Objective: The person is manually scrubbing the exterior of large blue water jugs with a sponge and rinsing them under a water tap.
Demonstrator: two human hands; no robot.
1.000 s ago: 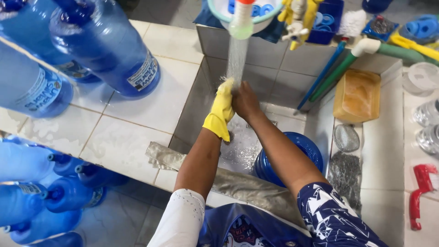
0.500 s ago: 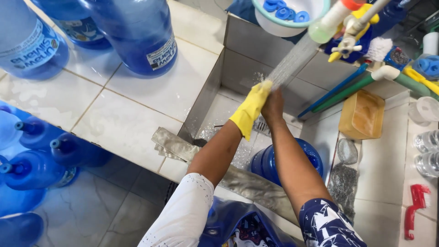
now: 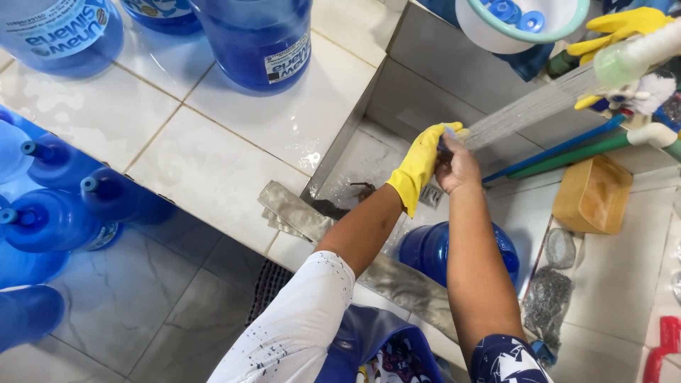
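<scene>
Item in hand: you are holding a small blue cap under a water stream, above the grey tiled basin. Your left hand, wearing 1 yellow glove, is curling its fingers around the cap; your bare right hand is pressing against it from the other side, fingers closed, both hands meeting in the flow. Progress, as a judgement: rinsing is under way, with water running over the piece, and nothing shows it finished. 1 blue bottle is sitting below your forearms in the basin, seemingly waiting. On the tiled desk 3 large blue bottles are standing, the nearest upright. At the left, at least 4 more blue bottles are lying stacked. 1 white bowl of blue caps, 1 tan sponge and 2 steel scourers are resting nearby.
</scene>
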